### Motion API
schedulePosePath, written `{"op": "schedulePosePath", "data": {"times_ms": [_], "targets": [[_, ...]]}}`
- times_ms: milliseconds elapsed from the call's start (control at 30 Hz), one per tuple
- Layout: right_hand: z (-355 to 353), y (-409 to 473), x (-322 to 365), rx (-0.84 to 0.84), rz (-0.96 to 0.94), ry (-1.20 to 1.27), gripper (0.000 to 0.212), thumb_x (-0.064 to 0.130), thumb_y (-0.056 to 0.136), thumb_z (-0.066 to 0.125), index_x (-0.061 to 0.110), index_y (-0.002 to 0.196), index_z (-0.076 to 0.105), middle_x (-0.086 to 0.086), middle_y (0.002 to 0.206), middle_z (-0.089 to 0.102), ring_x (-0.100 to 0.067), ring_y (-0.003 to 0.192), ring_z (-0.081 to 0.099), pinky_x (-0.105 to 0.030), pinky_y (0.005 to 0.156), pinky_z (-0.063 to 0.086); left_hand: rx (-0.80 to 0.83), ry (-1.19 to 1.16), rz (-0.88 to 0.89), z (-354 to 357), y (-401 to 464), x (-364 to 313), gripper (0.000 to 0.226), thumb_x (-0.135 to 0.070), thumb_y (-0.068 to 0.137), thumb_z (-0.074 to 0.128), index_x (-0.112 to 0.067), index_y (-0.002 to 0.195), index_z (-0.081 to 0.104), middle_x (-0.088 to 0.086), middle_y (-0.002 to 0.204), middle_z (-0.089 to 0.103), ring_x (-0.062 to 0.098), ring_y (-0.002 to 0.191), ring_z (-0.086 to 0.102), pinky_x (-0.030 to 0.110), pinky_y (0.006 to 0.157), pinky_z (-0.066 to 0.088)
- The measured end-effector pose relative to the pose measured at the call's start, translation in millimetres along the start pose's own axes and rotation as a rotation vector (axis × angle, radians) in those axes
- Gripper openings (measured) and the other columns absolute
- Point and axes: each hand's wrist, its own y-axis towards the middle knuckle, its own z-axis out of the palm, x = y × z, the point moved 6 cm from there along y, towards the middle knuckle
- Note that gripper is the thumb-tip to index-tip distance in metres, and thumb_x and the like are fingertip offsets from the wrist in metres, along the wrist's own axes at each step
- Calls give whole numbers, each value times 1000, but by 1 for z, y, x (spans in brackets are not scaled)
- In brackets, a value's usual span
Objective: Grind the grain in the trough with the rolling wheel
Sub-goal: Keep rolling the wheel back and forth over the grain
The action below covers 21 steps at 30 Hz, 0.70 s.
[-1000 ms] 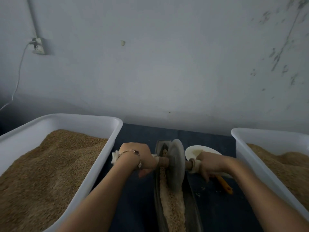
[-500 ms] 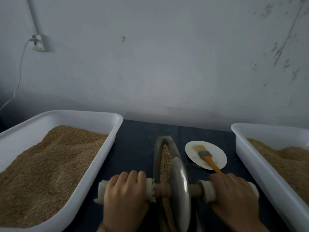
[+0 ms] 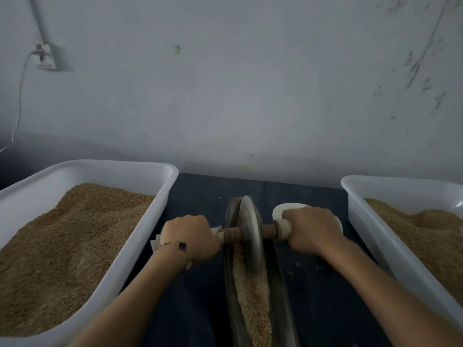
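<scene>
A narrow dark trough runs away from me down the middle of the dark cloth, with pale crushed grain along its bottom. The grey rolling wheel stands on edge at the trough's far end, its wooden axle sticking out on both sides. My left hand grips the left handle, wrapped in white. My right hand grips the right handle, also wrapped in white. Both arms reach forward.
A large white tub heaped with brown grain sits on the left. A second white tub with grain sits on the right. A white plate lies behind my right hand, mostly hidden. A wall stands just beyond the cloth.
The wheel was at the far end, came back close to me half a second ago, and has now rolled forward to the far end again with both hands on the handles.
</scene>
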Motion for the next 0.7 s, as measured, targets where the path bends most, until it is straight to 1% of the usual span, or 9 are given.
{"op": "schedulePosePath", "data": {"times_ms": [67,133,200,267,333,433,533,600,700], "targets": [[-2,-41,10,-300,-22,8,30,20,52,79,24,67,53,8,60,51,-18,57,54,-26,50,33,-231,115,89,-4,-26,-8,21,-41,78,59,-24,69,50,-11,63,52,6,56,49,21,52,36],[0,-82,16,-488,-45,76,43,12,39,89,17,68,58,1,62,57,-20,54,54,-29,50,42,-480,153,245,-2,-64,-17,28,-33,58,76,-23,62,49,-8,55,48,10,47,45,24,48,34],[2,-110,16,-551,-78,26,59,11,28,93,15,77,60,-2,68,62,-20,56,59,-34,53,49,-625,127,346,4,-96,-23,28,-20,45,75,-19,54,49,-2,49,46,17,40,43,27,44,35],[3,-124,14,-565,-107,-36,80,9,20,92,15,90,54,-6,72,64,-24,58,63,-39,55,52,-688,153,366,7,-108,-22,22,-16,44,69,-17,52,48,1,48,44,20,40,43,30,43,38],[0,-125,15,-564,-136,-36,81,7,24,89,15,93,50,-7,73,64,-26,60,62,-39,57,50,-669,161,386,8,-103,-21,26,-17,41,73,-17,52,49,0,48,45,19,40,44,30,42,39],[-6,-102,17,-493,-135,-6,58,12,30,87,18,78,57,0,65,59,-21,54,56,-32,52,43,-504,94,339,7,-78,-17,34,-25,40,81,-21,55,50,-6,49,48,14,41,45,26,43,36],[-8,-52,11,-236,-47,-42,31,22,54,74,28,67,46,6,64,54,-20,59,56,-26,51,32,-323,166,163,1,-41,-7,19,-39,76,59,-28,69,45,-12,64,48,4,57,45,21,53,31],[-1,-23,3,-38,-5,-6,15,28,69,59,28,70,44,9,67,50,-17,65,50,-28,51,26,-214,128,123,1,-21,-5,20,-40,81,51,-26,67,47,-11,64,50,3,58,46,21,51,32],[7,-2,-5,46,-1,61,2,29,75,52,28,73,53,10,69,54,-12,64,49,-29,52,33,-132,100,113,-4,2,-7,24,-42,81,52,-23,67,55,-8,64,57,7,58,53,22,53,38]]}}
